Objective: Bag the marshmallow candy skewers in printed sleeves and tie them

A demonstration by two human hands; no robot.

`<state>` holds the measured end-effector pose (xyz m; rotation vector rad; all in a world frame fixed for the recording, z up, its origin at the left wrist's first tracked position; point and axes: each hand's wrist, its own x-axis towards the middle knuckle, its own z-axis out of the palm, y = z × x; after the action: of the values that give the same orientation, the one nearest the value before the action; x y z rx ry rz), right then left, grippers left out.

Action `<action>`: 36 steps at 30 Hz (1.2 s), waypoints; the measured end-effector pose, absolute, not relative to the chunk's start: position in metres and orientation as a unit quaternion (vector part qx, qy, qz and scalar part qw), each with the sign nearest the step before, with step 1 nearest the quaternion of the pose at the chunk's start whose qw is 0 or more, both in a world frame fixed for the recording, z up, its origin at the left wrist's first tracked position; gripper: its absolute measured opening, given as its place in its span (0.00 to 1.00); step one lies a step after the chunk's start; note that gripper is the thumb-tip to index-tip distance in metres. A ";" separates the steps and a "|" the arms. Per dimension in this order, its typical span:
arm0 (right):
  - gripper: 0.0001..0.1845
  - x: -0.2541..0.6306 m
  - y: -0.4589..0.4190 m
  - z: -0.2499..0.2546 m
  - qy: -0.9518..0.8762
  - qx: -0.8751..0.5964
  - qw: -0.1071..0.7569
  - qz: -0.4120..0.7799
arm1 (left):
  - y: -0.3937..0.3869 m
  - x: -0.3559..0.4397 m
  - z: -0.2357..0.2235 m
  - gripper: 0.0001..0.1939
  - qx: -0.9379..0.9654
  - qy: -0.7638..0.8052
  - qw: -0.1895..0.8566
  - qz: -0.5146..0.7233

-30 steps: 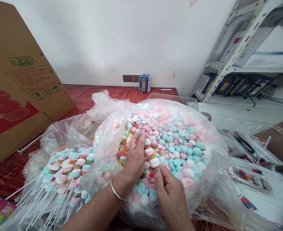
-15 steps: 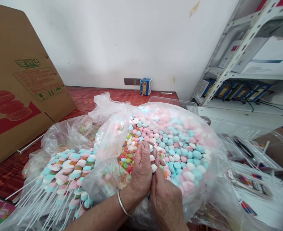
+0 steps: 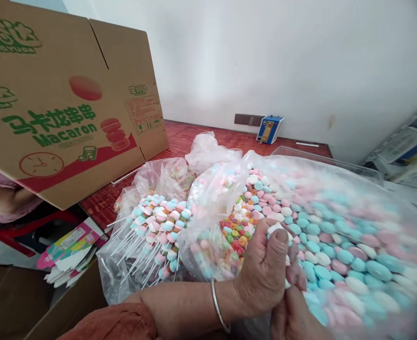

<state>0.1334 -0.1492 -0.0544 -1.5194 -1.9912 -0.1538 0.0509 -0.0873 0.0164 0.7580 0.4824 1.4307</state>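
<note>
My left hand (image 3: 263, 274), with a bangle at the wrist, is closed around a stack of white marshmallow candies (image 3: 275, 229) whose edges show past the thumb. Just below and pressed against it is my right hand (image 3: 297, 311), its fingers closed; whatever they grip is hidden. Both hands are over an open plastic bag (image 3: 213, 198). Pink, blue and white marshmallow candies (image 3: 346, 257) fill its right part, and small colourful ring gummies (image 3: 234, 238) lie left of my hands. Finished-looking candy skewers (image 3: 162, 222) on white sticks are piled further left on the plastic.
A large cardboard box (image 3: 116, 108) stands at the left on the red table (image 3: 183, 130). A blue device (image 3: 270, 130) sits by the wall near a socket strip (image 3: 248, 119). Below left are colourful printed cards (image 3: 72, 245) and an open carton (image 3: 77, 302). Another person's arm (image 3: 8, 200) shows behind the box.
The view has swung left, so the box shows more fully and the shelf has mostly left the picture. My hands stay pressed together around the candies.
</note>
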 end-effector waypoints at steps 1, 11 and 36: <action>0.19 0.129 -0.149 -0.048 -0.765 -0.554 0.323 -0.061 | -0.092 0.046 0.019 0.18 0.341 0.219 0.654 0.639; 0.15 0.150 -0.138 0.018 -0.731 -0.541 0.412 0.055 | -0.105 -0.087 0.092 0.09 0.486 0.375 0.208 0.762; 0.12 0.147 -0.150 -0.027 -0.737 -0.544 0.399 -0.049 | -0.091 -0.175 0.022 0.19 0.657 0.690 -0.103 0.286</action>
<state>0.1470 -0.1502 -0.0269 -1.3757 -1.8639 -0.1248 -0.1752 -0.0910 0.0218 2.2122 2.3215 0.9639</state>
